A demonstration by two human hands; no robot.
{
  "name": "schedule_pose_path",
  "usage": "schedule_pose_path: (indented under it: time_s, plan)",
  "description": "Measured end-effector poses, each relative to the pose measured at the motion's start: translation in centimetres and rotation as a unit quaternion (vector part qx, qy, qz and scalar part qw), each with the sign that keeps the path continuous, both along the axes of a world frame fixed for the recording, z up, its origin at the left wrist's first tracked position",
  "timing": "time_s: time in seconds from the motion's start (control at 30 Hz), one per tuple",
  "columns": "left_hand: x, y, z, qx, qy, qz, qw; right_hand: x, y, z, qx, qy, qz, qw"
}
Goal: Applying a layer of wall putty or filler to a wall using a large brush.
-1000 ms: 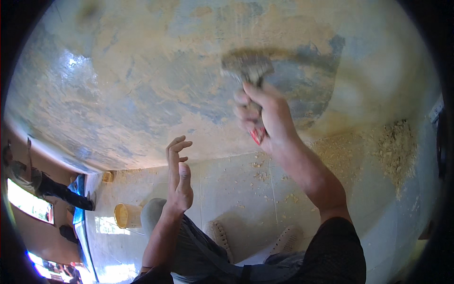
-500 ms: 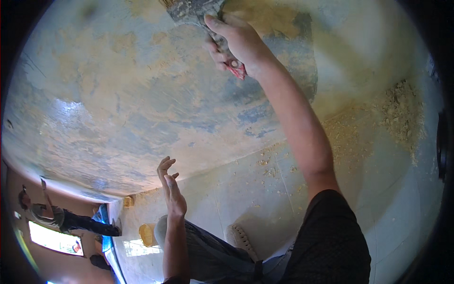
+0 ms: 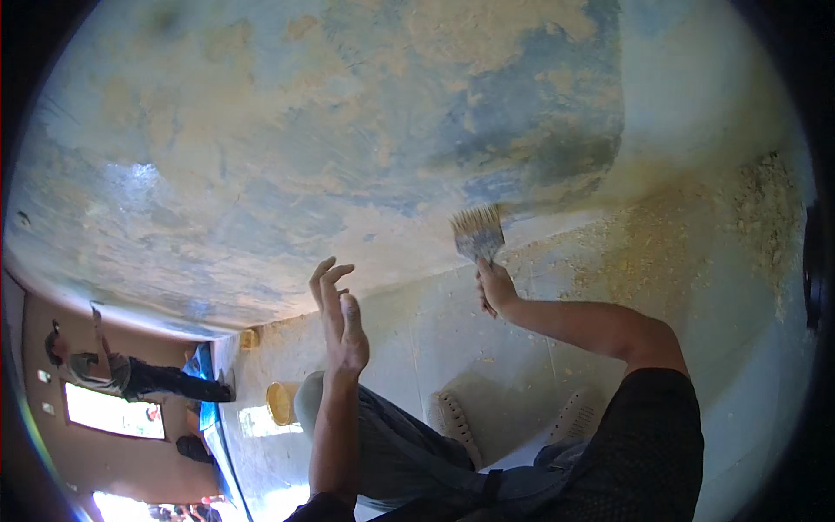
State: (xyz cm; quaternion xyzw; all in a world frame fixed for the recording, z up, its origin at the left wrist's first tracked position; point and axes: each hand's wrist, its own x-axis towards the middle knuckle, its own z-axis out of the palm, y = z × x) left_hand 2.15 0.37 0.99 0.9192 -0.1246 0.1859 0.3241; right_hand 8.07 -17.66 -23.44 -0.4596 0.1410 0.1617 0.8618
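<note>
My right hand (image 3: pixel 497 287) grips the handle of a wide, flat paintbrush (image 3: pixel 478 233), its worn bristles pointing up and away. The bristles lie in front of the lower edge of a large wall (image 3: pixel 348 139) mottled in grey-blue and tan; whether they touch it I cannot tell. To the left, my left hand (image 3: pixel 341 317) is raised before the wall with its fingers apart and curved, holding nothing.
Crumbs and a heap of tan debris (image 3: pixel 770 217) lie on the tiled floor (image 3: pixel 409 331) at right. A yellow bucket (image 3: pixel 281 403) stands beside my knee. Farther left another person (image 3: pixel 113 370) reaches to the wall near a blue sheet (image 3: pixel 206 374).
My right hand has come down from high on the wall to its lower edge with the paintbrush. My left hand has shifted slightly right and up, still unfolded.
</note>
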Motion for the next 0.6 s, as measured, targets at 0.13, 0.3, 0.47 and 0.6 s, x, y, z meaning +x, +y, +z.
schedule_pose_path:
  time_s: [0.13, 0.3, 0.47, 0.6]
  plan:
    - [-0.1, -0.6, 0.6, 0.020, 0.000, -0.010, 1.000, -1.9, 1.0, -2.0, 0.001, 0.132, 0.012, 0.991]
    - [0.1, -0.3, 0.8, 0.036, 0.053, -0.075, 0.995, 1.2, 0.4, 1.6, 0.045, 0.057, 0.076, 0.994]
    - [0.2, -0.7, 0.2, 0.076, 0.097, -0.200, 0.972, 1.8, 2.0, 15.8, 0.215, -0.003, 0.114, 0.970]
    - [0.4, -0.1, 0.5, 0.170, -0.125, -0.180, 0.961, 0.6, 3.6, 22.8, 0.233, -0.137, 0.135, 0.953]
